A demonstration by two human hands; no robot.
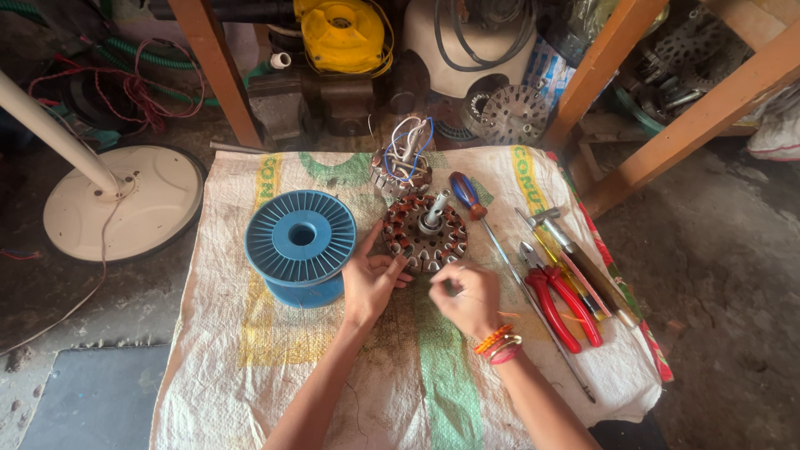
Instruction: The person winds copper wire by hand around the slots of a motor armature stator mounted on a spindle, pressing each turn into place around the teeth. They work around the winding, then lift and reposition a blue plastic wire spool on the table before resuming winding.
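Left hand [372, 279] grasps the copper-wound fan stator [424, 235] lying flat just ahead, while the right hand [467, 296], just beside its near rim, pinches something too fine to identify.

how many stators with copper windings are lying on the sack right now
2. One stator lies mid-sack with a shaft standing in its middle; the left hand rests against its rim, and the right hand is just below it. A second stator, with loose wires, lies behind it. Others may sit hidden among the clutter beyond.

Repair workshop, motor stators [425, 236], pliers [560, 302], screwdriver [467, 195], wire spool [301, 243]
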